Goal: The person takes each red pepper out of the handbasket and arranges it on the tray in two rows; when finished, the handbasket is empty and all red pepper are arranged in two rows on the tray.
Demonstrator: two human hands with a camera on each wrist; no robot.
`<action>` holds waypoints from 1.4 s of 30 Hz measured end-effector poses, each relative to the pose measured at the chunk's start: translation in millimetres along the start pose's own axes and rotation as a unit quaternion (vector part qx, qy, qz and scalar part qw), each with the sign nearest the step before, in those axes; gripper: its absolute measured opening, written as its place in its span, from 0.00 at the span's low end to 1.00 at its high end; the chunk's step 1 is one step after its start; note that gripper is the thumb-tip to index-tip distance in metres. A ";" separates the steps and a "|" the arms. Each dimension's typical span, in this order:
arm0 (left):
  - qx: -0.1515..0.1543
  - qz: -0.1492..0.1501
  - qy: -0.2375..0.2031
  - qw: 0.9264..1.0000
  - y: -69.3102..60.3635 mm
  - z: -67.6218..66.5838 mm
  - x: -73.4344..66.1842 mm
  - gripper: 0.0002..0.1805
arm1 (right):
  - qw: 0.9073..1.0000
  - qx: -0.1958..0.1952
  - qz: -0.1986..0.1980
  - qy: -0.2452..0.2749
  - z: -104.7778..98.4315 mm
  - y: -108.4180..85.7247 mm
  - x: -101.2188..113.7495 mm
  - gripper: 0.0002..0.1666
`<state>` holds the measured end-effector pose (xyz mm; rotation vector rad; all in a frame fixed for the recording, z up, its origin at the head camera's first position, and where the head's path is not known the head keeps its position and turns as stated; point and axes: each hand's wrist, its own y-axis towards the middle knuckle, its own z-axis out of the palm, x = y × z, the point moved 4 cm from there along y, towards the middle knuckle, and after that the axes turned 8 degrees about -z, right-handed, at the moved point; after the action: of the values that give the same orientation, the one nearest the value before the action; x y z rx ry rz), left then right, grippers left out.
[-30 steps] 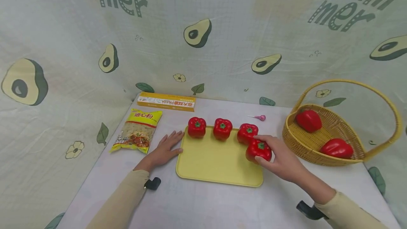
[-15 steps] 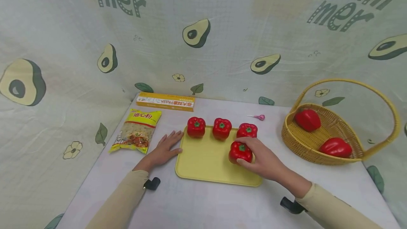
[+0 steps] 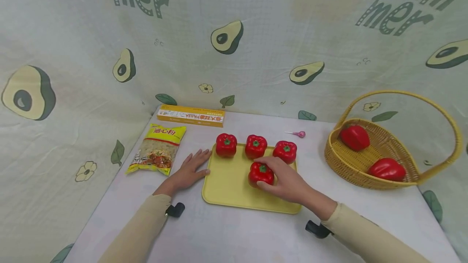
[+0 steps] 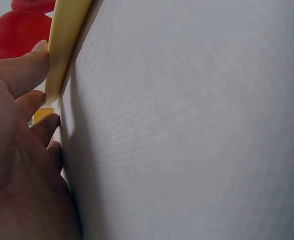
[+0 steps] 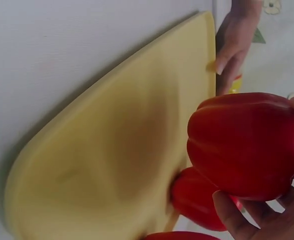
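An avocado-print cloth (image 3: 270, 11) hangs behind a white table (image 3: 226, 238). At right stands a wicker basket (image 3: 340, 169); left of it lies a yellow tray (image 3: 226, 182). Farther left are a pasta bag (image 3: 157, 149) and, beyond it, an orange box (image 3: 191, 116). The left hand (image 3: 188, 172), fingers straight and slightly apart, touches the tray's left edge. The right hand's (image 3: 283, 180) thumb and fingers clasp a red bell pepper (image 3: 261, 174) above the tray. Three more peppers (image 3: 256, 147) line its far edge; two are in the basket. Beyond lies a small pink-handled tool (image 3: 301, 134).
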<state>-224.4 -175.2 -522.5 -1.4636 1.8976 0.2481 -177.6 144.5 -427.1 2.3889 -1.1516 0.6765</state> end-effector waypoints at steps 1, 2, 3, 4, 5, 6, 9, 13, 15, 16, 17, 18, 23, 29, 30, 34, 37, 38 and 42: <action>0.000 0.000 0.000 1.000 0.2 0.1 0.2 0.39 | 1.000 0.000 -0.003 -0.005 1.2 1.6 0.5 0.41; 0.000 0.000 0.001 1.000 0.4 0.2 0.5 0.39 | 1.000 -0.001 -0.006 -0.009 2.1 3.4 1.2 0.41; 0.000 0.000 0.001 1.000 0.5 0.3 0.7 0.40 | 1.000 -0.001 -0.008 -0.011 2.9 5.2 1.8 0.41; 0.000 0.001 0.000 1.000 0.8 0.3 0.9 0.40 | 1.000 0.000 -0.010 -0.014 4.0 7.1 2.2 0.41; 0.000 0.000 0.000 1.000 1.0 0.4 1.2 0.40 | 1.000 -0.001 -0.012 -0.015 4.5 9.2 3.0 0.41; 0.000 0.000 0.000 1.000 1.2 0.4 1.3 0.40 | 1.000 -0.001 -0.014 -0.015 5.2 11.3 3.6 0.41; 0.000 0.000 0.000 1.000 1.9 0.5 2.1 0.40 | 1.000 0.002 -0.012 -0.014 7.6 18.1 5.6 0.41; 0.001 -0.001 0.000 1.000 2.5 0.9 2.8 0.40 | 1.000 0.007 -0.010 -0.002 13.1 26.8 9.4 0.43; -0.001 0.000 0.001 1.000 2.2 1.2 3.1 0.40 | 1.000 0.010 -0.015 0.006 16.7 31.1 11.9 0.43; 0.000 -0.001 0.001 1.000 1.9 1.2 3.0 0.40 | 1.000 0.011 -0.018 0.011 18.4 33.1 13.0 0.43; -0.001 -0.001 0.002 1.000 1.6 1.3 3.0 0.40 | 1.000 0.011 -0.022 0.014 20.1 35.0 14.1 0.43; -0.001 -0.002 0.002 1.000 1.2 1.3 2.8 0.40 | 1.000 0.012 -0.023 0.017 22.0 37.0 14.9 0.43; -0.004 0.000 0.002 1.000 0.2 1.4 0.8 0.40 | 0.999 0.018 -0.033 0.019 34.3 47.6 16.4 0.42; -0.003 -0.004 0.004 1.000 1.1 2.1 1.5 0.40 | 0.998 0.034 -0.038 0.022 48.8 58.3 16.3 0.43; -0.005 -0.002 0.003 1.000 1.0 2.0 1.4 0.40 | 0.998 0.036 -0.039 0.023 50.5 59.8 16.4 0.43; -0.002 -0.006 0.004 1.000 0.8 1.7 1.3 0.40 | 0.998 0.037 -0.046 0.029 54.3 64.6 19.1 0.42; -0.002 -0.008 0.002 1.000 0.9 1.6 1.4 0.41 | 0.998 0.036 -0.051 0.029 56.4 68.3 21.2 0.42; -0.003 -0.007 0.002 1.000 0.9 1.5 1.5 0.41 | 0.998 0.035 -0.053 0.029 57.1 69.4 21.8 0.42; -0.007 -0.003 0.002 1.000 0.7 1.1 2.0 0.41 | 0.997 0.039 -0.058 0.025 61.2 74.1 23.3 0.43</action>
<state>-224.7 -175.9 -524.8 -1.4801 1.8986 0.2559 -209.2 54.2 -452.0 2.4668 -0.9748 0.7497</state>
